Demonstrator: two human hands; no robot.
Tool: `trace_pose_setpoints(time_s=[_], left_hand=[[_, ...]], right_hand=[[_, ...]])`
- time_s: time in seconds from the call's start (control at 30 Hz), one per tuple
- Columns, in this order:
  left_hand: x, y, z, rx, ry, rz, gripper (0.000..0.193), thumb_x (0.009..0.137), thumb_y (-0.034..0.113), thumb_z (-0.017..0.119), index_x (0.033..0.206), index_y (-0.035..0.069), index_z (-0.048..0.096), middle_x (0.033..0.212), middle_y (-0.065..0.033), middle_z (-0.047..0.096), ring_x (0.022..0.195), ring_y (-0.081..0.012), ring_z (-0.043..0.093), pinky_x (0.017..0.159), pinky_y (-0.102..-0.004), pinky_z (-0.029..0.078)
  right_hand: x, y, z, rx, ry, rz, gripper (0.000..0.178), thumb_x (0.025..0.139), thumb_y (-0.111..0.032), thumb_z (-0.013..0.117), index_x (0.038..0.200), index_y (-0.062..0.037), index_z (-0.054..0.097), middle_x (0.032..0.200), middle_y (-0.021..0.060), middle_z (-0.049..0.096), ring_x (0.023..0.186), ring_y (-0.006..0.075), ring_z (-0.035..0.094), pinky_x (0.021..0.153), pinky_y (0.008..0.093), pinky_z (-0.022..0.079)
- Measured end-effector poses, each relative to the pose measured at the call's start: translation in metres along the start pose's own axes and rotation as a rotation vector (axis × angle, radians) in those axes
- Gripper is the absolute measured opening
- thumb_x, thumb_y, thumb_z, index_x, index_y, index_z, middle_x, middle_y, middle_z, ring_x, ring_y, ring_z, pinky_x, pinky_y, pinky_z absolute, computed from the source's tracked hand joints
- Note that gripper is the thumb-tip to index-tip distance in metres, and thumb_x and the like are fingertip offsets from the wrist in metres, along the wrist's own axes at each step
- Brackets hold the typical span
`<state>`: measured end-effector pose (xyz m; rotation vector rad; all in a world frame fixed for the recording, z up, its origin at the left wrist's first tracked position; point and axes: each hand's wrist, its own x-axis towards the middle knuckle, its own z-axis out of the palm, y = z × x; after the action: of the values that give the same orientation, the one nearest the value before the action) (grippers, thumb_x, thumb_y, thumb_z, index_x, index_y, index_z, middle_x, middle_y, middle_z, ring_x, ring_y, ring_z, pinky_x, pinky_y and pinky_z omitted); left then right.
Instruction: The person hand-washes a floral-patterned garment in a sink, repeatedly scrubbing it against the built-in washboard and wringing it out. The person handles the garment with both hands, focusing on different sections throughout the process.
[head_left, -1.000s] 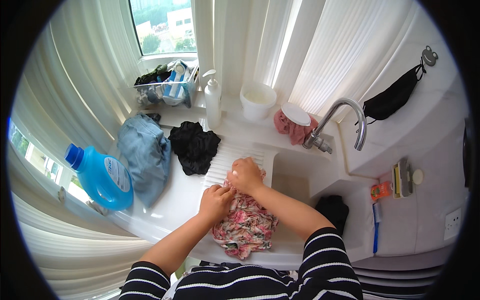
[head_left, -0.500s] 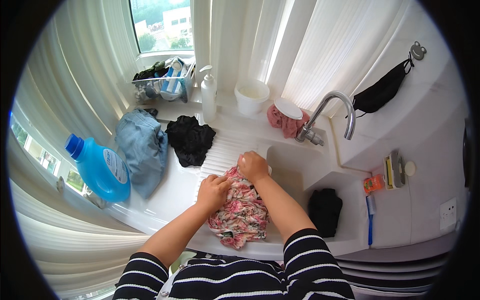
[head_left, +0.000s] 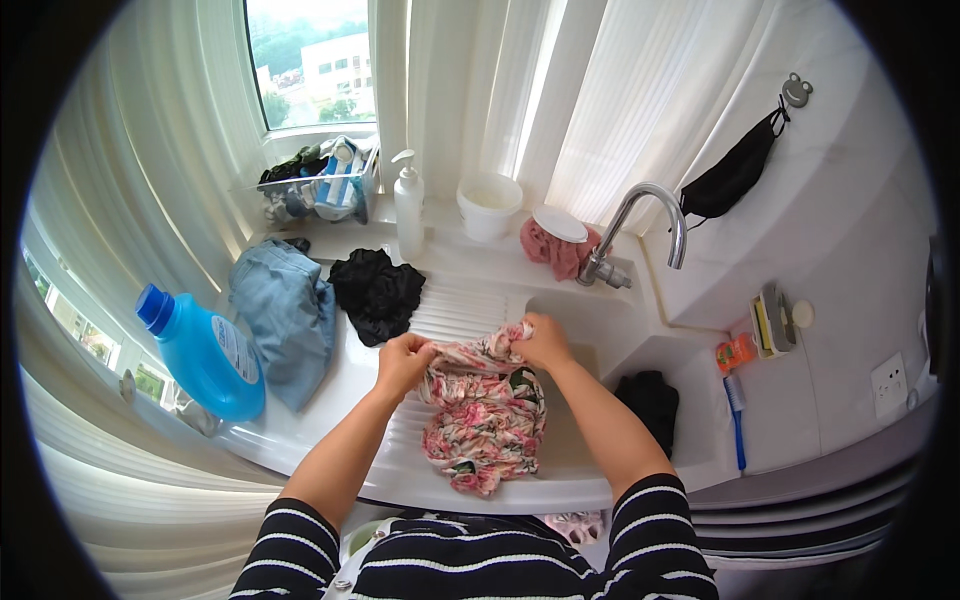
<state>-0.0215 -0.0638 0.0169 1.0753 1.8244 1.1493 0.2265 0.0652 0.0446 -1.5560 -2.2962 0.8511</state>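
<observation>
A pink and white floral garment [head_left: 485, 425] lies bunched over the ribbed washboard [head_left: 475, 310] and reaches the edge of the sink basin. My left hand [head_left: 402, 364] pinches its upper left corner. At the upper right corner, my right hand [head_left: 542, 342] is closed on the same cloth. Between the two hands the top edge is lifted and stretched, while the lower part stays crumpled. A black crumpled cloth [head_left: 376, 296] lies beyond my left hand, with blue denim clothing [head_left: 284, 318] to its left.
A blue detergent bottle [head_left: 205, 355] stands far left. Behind are a clear bin [head_left: 318, 195], a pump bottle [head_left: 409, 210], a white tub [head_left: 489, 207] and a pink cloth [head_left: 555, 250]. The faucet [head_left: 640, 225] arches over the basin; black cloth [head_left: 650, 405] lies right, near a blue brush [head_left: 736, 420].
My hands have moved apart and now raise the garment's top edge, spreading it between them. Before, both pressed on the bunched cloth. The whole view has shifted slightly.
</observation>
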Motion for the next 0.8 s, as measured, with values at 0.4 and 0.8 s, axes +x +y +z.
trace_pose_setpoints(time_s=[0.4, 0.8], left_hand=[[-0.048, 0.005, -0.011, 0.374, -0.307, 0.679, 0.077, 0.074, 0.051, 0.079, 0.135, 0.012, 0.054, 0.136, -0.0231, 0.047, 0.124, -0.0389, 0.045, 0.101, -0.0469, 0.042], [-0.001, 0.036, 0.003, 0.459, 0.078, 0.808, 0.055, 0.058, -0.004, 0.067, 0.112, 0.009, 0.061, 0.109, -0.0122, 0.061, 0.102, -0.036, 0.055, 0.085, -0.042, 0.05]], right_hand=[[-0.081, 0.05, 0.019, 0.47, -0.208, -0.001, 0.084, 0.071, -0.035, 0.084, 0.141, -0.0139, 0.044, 0.132, 0.0181, 0.055, 0.122, 0.0278, 0.053, 0.102, 0.0381, 0.042], [-0.062, -0.029, 0.009, 0.437, 0.31, -0.381, 0.047, 0.066, -0.016, 0.083, 0.108, -0.0097, 0.063, 0.109, 0.0108, 0.06, 0.111, 0.0285, 0.058, 0.093, 0.0371, 0.045]])
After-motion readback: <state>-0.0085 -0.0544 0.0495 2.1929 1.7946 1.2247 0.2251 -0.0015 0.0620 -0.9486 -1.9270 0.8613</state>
